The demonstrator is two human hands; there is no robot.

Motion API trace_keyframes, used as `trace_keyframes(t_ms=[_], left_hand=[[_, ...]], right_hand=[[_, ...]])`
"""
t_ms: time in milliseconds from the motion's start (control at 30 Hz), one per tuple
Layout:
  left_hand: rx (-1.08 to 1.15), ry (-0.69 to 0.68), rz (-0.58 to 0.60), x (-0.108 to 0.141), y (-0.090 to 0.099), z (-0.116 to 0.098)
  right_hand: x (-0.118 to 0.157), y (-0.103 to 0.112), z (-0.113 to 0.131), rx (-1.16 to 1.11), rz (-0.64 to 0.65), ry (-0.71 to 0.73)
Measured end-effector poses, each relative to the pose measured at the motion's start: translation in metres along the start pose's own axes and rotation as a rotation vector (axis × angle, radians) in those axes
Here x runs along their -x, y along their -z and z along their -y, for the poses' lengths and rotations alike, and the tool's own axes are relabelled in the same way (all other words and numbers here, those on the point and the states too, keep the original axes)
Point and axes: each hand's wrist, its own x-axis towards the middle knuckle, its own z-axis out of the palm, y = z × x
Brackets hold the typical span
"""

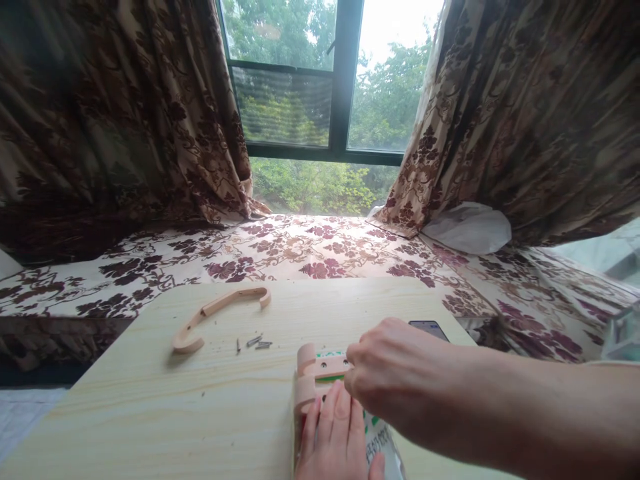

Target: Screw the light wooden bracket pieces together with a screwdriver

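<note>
Near the table's front, curved light-wood pieces (306,360) with screw holes lie on top of a carton (379,443) with green and dark printing. My left hand (335,433) rests flat over the nearer wooden piece and the carton, fingers stretched forward. Just beyond it, my right hand (377,360) is closed in a fist at the right end of the farther piece. Whatever its fingers hold is hidden behind the hand. A separate S-shaped wooden piece (220,305) lies to the left, with several small screws (259,343) beside it.
The pale wooden table (150,413) has a rounded far edge. A phone (429,329) lies beyond my right forearm. Behind the table is a ledge with a floral cover (320,250), a white plastic bag (470,228), patterned curtains (190,120) and a window (343,87).
</note>
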Motion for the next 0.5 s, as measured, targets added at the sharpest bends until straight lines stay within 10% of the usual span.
trace_keyframes(t_ms=[133,367,500], left_hand=[[-0.030,-0.076,0.016,-0.002,0.000,0.004],[-0.008,-0.048,0.025,0.001,-0.001,0.001],[0.008,0.031,0.035,0.003,-0.003,-0.001]], right_hand=[[-0.002,0.010,0.000,0.010,0.148,-0.084],[0.002,0.003,-0.003,0.027,-0.069,-0.040],[-0.005,0.004,0.000,0.033,0.119,-0.113]])
